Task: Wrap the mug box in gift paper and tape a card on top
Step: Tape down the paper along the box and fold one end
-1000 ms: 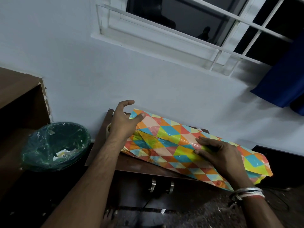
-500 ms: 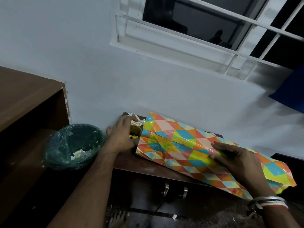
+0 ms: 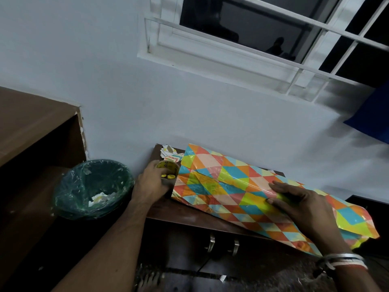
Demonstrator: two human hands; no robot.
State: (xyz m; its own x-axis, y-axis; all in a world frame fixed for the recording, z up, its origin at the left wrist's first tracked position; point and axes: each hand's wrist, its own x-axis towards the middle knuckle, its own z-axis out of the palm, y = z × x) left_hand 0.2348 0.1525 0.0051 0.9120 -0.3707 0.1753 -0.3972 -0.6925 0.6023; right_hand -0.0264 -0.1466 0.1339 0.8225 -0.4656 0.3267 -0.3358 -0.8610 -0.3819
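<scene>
Since 1 second ago the left hand has left the far left corner of the gift paper and gone to the tape roll at the paper's 9 o'clock, where its fingers now curl round the roll. The right hand stays flat on the paper, toward 4 o'clock of the sheet, fingers straight and close together, pressing it down. The paper, in orange, blue, yellow and pink triangles, lies creased across the brown table; whether the mug box sits under it cannot be told. Paper scraps lie at the roll's 12 o'clock, by the wall. A green bin lined with clear plastic stands off the table at the left hand's 9 o'clock. 2 metal handles show below the table's front edge. Bangles circle the right wrist
</scene>
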